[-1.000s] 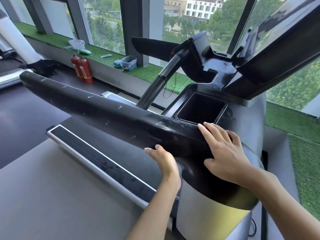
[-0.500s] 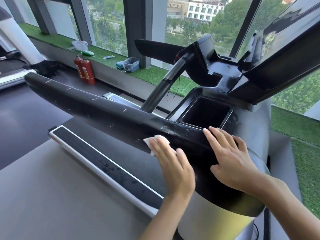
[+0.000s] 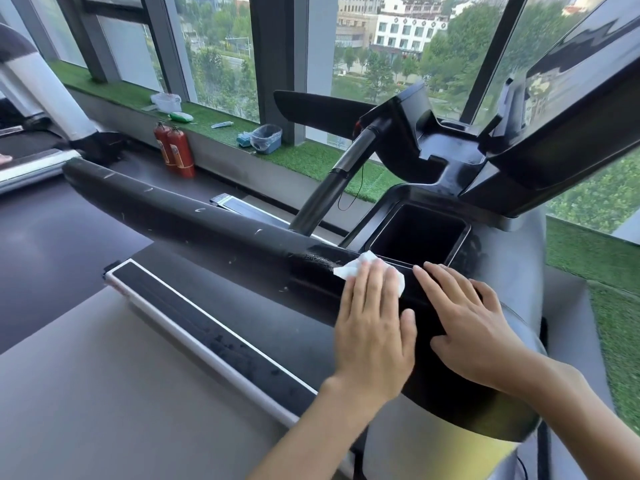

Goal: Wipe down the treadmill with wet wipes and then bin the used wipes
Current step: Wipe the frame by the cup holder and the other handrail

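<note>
Slippage looms: the crumpled white wet wipe [image 3: 356,268] lies unpinched under the flat left hand [image 3: 374,327] on the glossy black treadmill handrail [image 3: 207,230], with the right hand [image 3: 474,327] resting spread alongside. A hard push could drop the wipe into the square black pocket [image 3: 415,237] just beyond

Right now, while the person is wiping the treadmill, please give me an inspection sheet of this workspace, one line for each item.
Surface: long black padded handrail, white scuffs along it.
Job's things: crumpled white wet wipe on the handrail, beside the square black pocket; small blue lined bin on the green turf sill.
Clutter: two red fire extinguishers on the floor; clear plastic tub on the sill.
Hands: left hand flat, pressing the wipe; right hand flat on the handrail, holding nothing.
Cables: thin dark cord hanging by the curved grip bar.
Surroundings: tall windows, trees and buildings outside.
</note>
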The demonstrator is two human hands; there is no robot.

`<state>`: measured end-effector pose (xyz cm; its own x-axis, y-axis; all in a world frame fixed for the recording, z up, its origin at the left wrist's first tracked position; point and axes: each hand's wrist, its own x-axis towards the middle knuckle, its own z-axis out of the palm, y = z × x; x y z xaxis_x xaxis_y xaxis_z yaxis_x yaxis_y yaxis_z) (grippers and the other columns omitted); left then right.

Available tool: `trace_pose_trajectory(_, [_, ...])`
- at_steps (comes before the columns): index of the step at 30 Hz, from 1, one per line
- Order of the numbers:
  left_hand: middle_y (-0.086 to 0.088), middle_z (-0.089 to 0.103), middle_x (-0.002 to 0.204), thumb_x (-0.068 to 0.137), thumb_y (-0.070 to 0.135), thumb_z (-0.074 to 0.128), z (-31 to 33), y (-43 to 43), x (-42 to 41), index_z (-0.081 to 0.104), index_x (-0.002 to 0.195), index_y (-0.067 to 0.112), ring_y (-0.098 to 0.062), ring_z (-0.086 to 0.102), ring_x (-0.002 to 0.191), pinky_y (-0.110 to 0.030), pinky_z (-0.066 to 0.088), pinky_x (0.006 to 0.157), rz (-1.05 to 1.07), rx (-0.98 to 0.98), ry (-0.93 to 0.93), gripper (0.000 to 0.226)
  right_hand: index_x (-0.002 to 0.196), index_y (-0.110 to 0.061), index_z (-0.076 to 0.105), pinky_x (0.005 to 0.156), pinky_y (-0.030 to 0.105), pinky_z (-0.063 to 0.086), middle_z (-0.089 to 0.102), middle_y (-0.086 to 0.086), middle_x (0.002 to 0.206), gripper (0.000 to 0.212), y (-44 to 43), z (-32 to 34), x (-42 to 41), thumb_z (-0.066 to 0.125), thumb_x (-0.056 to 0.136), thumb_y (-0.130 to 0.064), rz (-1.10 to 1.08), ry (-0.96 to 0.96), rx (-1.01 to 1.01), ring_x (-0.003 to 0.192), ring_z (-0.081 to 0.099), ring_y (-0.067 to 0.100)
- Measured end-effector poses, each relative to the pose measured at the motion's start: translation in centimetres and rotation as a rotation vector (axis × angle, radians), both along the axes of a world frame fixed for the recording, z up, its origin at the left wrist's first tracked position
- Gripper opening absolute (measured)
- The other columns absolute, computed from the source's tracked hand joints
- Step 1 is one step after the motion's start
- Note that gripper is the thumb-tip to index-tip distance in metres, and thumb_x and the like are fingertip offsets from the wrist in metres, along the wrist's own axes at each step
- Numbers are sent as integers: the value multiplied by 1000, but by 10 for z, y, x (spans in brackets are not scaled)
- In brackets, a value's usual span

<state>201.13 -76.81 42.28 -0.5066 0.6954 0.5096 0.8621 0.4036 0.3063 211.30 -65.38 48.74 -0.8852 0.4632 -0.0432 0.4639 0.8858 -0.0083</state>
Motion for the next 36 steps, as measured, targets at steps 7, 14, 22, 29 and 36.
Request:
trace_pose_trajectory(7, [-11,44,151,101,35,18,13,-8,-73,47,144,8,-24,27,148,-43,18,122,165,-30,-37,58,155,-33,-9,121,36,-7,-5,-13,162,96,-3,9,-3,50,81,-17,-27,-35,-42,147,-16,6])
trace_pose_trajectory(14, [-11,23,163,105,34,24,3,-24,-32,28,155,9,-23,6,153,-44,18,122,-133,-46,67,56,154,-33,19,122,35,-6,12,-17,162,80,-9,25,-31,48,84,-9,-18,50,-59,149,-5,2])
trace_pose_trajectory(22, [-12,28,160,104,31,22,-5,-19,-39,33,152,5,-24,11,153,-46,23,121,22,82,-55,56,154,-27,27,122,28,8,24,-13,160,75,-13,26,-81,49,86,-7,139,111,-217,148,14,4])
trace_pose_trajectory(29, [-9,-14,165,106,34,18,-27,-2,-21,0,156,4,-26,-9,153,-39,4,124,219,428,-392,61,156,-26,22,119,19,3,8,-10,165,59,7,17,-99,40,101,-17,375,120,-200,151,-2,4])
trace_pose_trajectory(36, [6,-29,161,104,45,11,-39,20,12,-15,155,20,-15,-20,150,-39,-3,122,274,613,-632,62,156,-26,23,121,31,2,15,-15,163,57,13,15,-101,17,99,-36,490,67,-49,151,-4,6])
